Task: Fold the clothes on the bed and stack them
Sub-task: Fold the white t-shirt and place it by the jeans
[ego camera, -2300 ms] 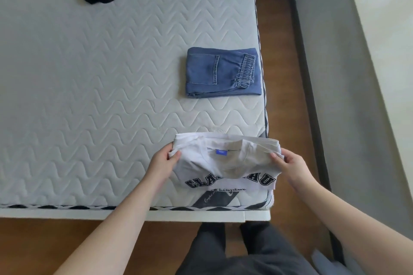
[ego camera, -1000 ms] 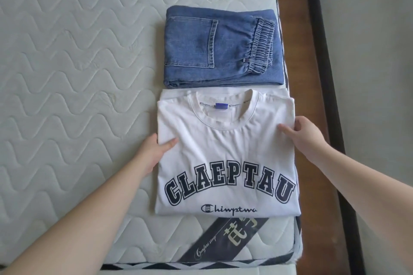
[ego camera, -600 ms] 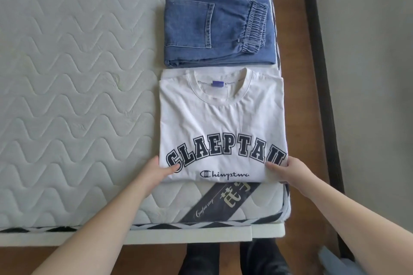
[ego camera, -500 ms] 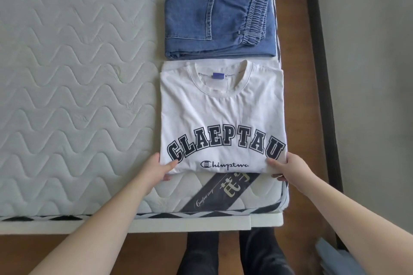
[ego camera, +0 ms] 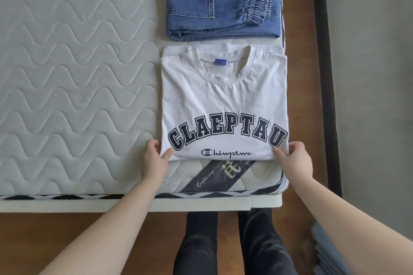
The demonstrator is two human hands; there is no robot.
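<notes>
A folded white T-shirt (ego camera: 223, 100) with dark block lettering lies flat near the bed's front right corner, collar pointing away from me. My left hand (ego camera: 155, 158) pinches its near left corner, thumb on top and fingers under the edge. My right hand (ego camera: 292, 158) pinches the near right corner the same way. Just beyond the shirt lie folded blue jeans (ego camera: 223, 2), back pocket and elastic waistband up, a narrow strip of mattress between the two.
The quilted grey mattress (ego camera: 73, 87) stretches to the left. A dark label band (ego camera: 214, 176) crosses its front corner. Wooden floor (ego camera: 299, 51) runs along the bed's right side beside a grey wall. My dark-trousered legs (ego camera: 232, 241) stand at the bed's foot.
The shirt went from half-folded in my hands to lying flat with the print up. My hands slid from its sides to the near corners and now pinch them. The view has tilted down.
</notes>
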